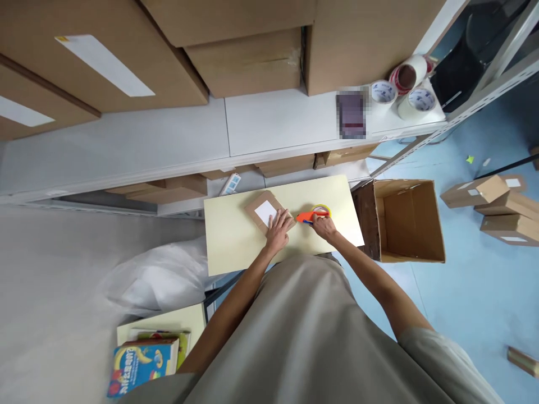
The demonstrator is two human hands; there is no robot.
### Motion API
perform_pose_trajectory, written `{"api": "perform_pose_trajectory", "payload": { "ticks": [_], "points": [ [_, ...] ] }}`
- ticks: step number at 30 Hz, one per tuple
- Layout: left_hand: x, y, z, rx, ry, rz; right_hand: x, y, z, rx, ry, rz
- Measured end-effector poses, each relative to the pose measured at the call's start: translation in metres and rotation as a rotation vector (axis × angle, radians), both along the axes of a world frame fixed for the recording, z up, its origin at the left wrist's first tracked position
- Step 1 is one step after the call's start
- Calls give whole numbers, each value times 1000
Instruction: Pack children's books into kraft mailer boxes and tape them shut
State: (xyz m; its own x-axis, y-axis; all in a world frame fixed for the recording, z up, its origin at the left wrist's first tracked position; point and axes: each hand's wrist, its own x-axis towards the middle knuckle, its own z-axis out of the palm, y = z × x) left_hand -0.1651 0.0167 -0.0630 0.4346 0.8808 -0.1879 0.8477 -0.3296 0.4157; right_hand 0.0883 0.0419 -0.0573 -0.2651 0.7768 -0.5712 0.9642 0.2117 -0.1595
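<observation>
A small flat cardboard box [255, 209] with a white label [265, 212] lies at an angle on the pale yellow table [227, 247]. My left hand [278, 230] rests on the box's near right part, its fingers spread out. My right hand [324, 226] is closed around an orange tape dispenser [304, 216] with a roll of tape in it. The dispenser's front end is close to the box's right corner; I cannot tell whether they touch.
An open, tall cardboard box [408, 224] stands right of the table. Beyond the table, a grey shelf [269, 126] carries large cartons [252, 64] and tape rolls [421, 101]. Books [143, 365] lie on a lower surface at left, near a clear plastic bag [160, 278].
</observation>
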Motion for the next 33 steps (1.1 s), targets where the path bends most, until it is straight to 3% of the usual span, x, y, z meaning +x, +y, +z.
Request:
{"api": "perform_pose_trajectory", "payload": {
  "ticks": [3,8,14,21,24,28,33],
  "points": [
    [5,-1,1,-3,-9,56,-12,17,2,-21,38,8],
    [19,-1,6,-22,-20,146,-2,41,11,-83,70,45],
    [32,1,18,-36,-8,234,-4,71,32,-167,131,35],
    [38,3,12,27,35,321,7,78,61,-195,136,-55],
    [49,8,16,28,38,434,20,73,73,-166,149,-54],
    [74,18,38,129,-79,629,36,70,96,-109,217,-61],
    [111,42,98,425,-315,602,36,90,158,81,336,-84]
  ]
}}
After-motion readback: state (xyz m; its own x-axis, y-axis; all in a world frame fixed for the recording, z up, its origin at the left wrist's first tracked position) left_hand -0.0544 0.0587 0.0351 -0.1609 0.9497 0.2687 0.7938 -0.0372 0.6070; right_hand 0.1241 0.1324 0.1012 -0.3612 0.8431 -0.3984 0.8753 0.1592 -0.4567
